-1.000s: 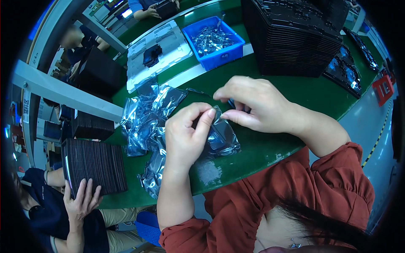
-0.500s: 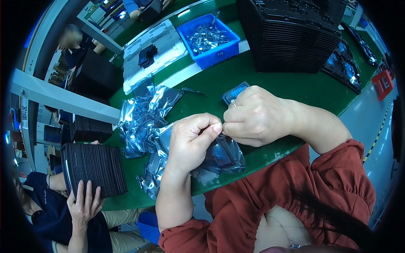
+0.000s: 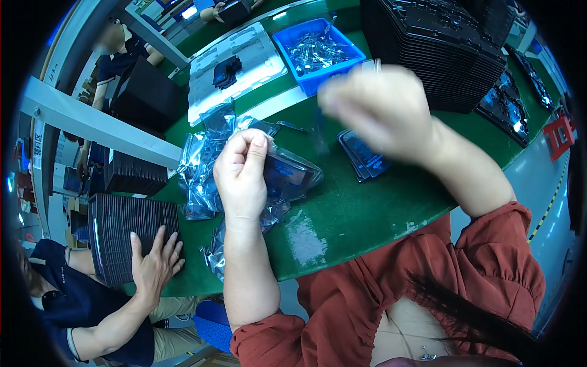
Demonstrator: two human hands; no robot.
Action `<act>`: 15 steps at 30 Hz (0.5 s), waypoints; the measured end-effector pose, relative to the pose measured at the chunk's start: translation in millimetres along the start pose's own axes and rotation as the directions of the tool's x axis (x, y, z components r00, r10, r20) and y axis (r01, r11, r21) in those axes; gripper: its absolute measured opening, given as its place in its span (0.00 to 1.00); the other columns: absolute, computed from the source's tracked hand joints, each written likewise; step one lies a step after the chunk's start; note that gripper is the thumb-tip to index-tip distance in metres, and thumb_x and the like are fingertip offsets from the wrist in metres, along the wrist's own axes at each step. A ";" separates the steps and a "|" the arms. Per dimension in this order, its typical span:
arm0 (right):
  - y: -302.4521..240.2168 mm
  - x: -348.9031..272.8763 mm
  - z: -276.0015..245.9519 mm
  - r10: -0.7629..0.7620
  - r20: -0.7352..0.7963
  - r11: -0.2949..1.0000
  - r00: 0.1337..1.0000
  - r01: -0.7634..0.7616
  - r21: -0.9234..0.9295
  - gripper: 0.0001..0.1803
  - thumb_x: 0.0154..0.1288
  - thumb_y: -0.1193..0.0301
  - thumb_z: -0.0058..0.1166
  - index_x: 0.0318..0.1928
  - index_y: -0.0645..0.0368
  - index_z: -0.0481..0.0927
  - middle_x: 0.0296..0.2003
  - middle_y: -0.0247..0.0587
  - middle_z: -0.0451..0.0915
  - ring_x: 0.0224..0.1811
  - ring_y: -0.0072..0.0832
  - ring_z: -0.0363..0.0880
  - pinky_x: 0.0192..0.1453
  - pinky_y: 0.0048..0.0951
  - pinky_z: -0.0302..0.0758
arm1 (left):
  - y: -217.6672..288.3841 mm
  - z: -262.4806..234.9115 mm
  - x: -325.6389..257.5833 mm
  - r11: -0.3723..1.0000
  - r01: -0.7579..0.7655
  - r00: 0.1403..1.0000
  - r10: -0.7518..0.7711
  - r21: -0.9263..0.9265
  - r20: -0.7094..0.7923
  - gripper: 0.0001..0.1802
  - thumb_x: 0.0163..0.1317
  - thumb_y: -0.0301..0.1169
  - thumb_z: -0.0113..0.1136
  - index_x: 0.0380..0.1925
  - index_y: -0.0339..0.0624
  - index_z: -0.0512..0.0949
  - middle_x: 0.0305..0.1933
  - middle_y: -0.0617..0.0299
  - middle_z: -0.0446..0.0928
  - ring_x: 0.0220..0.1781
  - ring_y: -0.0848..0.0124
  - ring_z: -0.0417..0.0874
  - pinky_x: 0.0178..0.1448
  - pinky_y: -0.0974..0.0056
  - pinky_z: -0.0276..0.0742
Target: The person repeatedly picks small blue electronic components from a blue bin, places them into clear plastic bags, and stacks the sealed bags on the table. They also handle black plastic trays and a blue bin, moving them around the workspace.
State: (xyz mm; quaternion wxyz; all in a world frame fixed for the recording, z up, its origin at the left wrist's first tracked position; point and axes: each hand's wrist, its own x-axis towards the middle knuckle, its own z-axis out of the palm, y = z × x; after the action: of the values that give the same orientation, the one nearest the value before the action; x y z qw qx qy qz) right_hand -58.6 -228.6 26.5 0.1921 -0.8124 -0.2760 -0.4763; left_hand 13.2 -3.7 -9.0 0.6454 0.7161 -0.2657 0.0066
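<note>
Pinching a shiny bag (image 3: 292, 177) extending rightward, the left grip (image 3: 240, 177) hovers, the right grip (image 3: 384, 109) too blurred to tell. Writing marks a label (image 3: 38, 144) at left.

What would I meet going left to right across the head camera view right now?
Black stack of thin rectangular sheets → bare left hand → shiny silver plastic bag → small pile of flat dark-blue rectangular pieces → bright red panel-like object.
</note>
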 end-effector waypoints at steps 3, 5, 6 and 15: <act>58.5 19.2 15.4 -0.067 -0.147 0.943 0.987 0.014 -0.333 0.06 0.58 0.76 0.60 0.36 0.61 0.81 0.27 0.42 0.80 0.26 0.34 0.80 0.31 0.28 0.76 | 2.5 8.4 -1.1 0.996 -0.076 0.997 0.076 0.042 0.014 0.07 0.66 0.29 0.56 0.31 0.35 0.77 0.27 0.67 0.76 0.30 0.79 0.73 0.37 0.73 0.69; 78.1 16.4 30.7 0.086 -0.046 0.875 0.995 -0.097 -0.474 0.12 0.60 0.75 0.56 0.46 0.60 0.79 0.28 0.44 0.80 0.30 0.38 0.81 0.34 0.33 0.77 | 6.3 13.3 -3.0 0.991 -0.081 0.997 0.079 0.103 0.024 0.07 0.65 0.28 0.57 0.31 0.36 0.77 0.27 0.67 0.76 0.30 0.79 0.72 0.36 0.73 0.69; 76.0 21.6 40.3 0.208 0.008 0.818 0.978 -0.170 -0.550 0.16 0.60 0.74 0.55 0.49 0.59 0.77 0.29 0.45 0.80 0.31 0.40 0.81 0.35 0.35 0.78 | 7.1 12.0 -4.6 0.987 -0.079 0.997 0.077 0.142 0.018 0.06 0.65 0.28 0.58 0.31 0.36 0.77 0.27 0.67 0.76 0.30 0.79 0.72 0.35 0.73 0.69; -28.0 -14.3 23.3 0.081 0.234 0.976 0.969 -0.124 0.176 0.08 0.47 0.80 0.62 0.32 0.59 0.80 0.34 0.37 0.77 0.34 0.33 0.79 0.34 0.32 0.75 | 8.6 15.4 -9.0 0.974 -0.164 0.986 0.169 0.158 -0.015 0.06 0.63 0.27 0.60 0.31 0.37 0.76 0.25 0.65 0.74 0.26 0.78 0.72 0.31 0.72 0.69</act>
State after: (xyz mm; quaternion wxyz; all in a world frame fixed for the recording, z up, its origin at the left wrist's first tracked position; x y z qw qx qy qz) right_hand -66.3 -197.3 4.3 0.2606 -0.8525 -0.2975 -0.3417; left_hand -3.0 -14.8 -6.8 0.5883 0.7394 -0.3143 0.0915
